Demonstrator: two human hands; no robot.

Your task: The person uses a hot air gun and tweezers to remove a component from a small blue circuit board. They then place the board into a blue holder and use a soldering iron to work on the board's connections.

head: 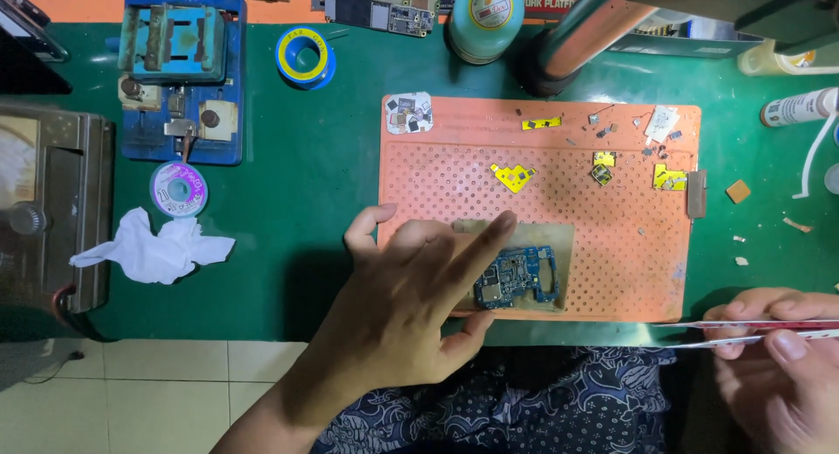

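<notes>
A small blue circuit board [517, 277] lies on a brownish patch of the orange perforated mat [612, 244], near its front edge. My left hand [411, 292] hovers over the mat's front left corner with fingers spread, the index finger pointing toward the board's left side and the thumb near the board's lower edge. My right hand [773, 367] is at the lower right, past the table's front edge, pinching a pair of metal tweezers [743, 332] whose tips point left. The tweezers are well apart from the board.
Small yellow metal shields [513, 176] and tiny chips lie scattered on the mat. On the green table surface: a blue fixture [182, 69], a blue-yellow tape roll [305, 57], a solder-wick spool [178, 189], crumpled white tissue [153, 249], a teal tub [483, 17], white tubes at right.
</notes>
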